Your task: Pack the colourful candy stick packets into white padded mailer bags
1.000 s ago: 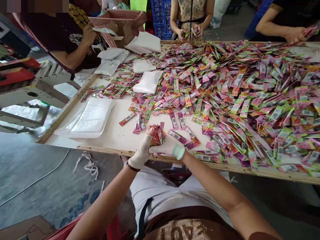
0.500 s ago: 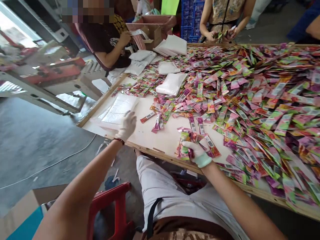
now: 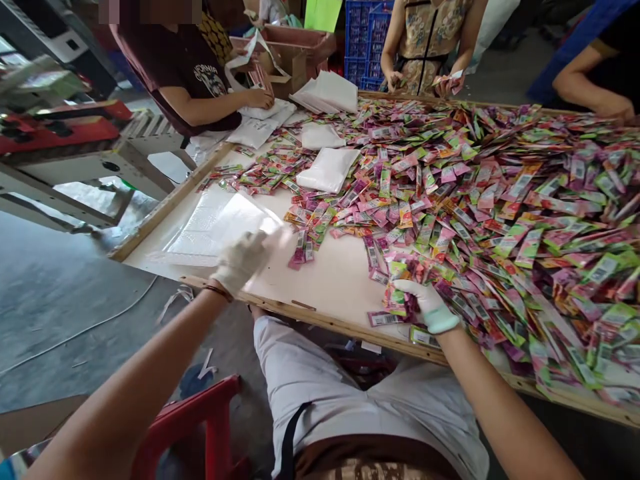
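My left hand (image 3: 243, 261), in a white glove, is over the near right edge of a flat stack of clear plastic bags (image 3: 200, 230). Motion blurs its fingers, so I cannot tell if they pinch a bag. My right hand (image 3: 423, 300), gloved too, is closed around a bunch of colourful sachets (image 3: 397, 287), pink, green and purple, close to the table's front edge. A few loose sachets (image 3: 385, 319) lie beside and below that hand. Left of it, a small purple cluster (image 3: 300, 252) rests on the white board.
A large heap of sachets (image 3: 500, 200) covers the table's right and far side. White packets (image 3: 327, 170) lie mid-table. A wooden rim (image 3: 300, 312) edges the board. Co-workers (image 3: 200, 87) stand across the table. A red stool (image 3: 195, 427) is at my left.
My left hand has shifted slightly inward over the bags, whose right edge now lies farther right. My right hand, still holding sachets, has moved right, and a few lie where it was. The view has shifted.
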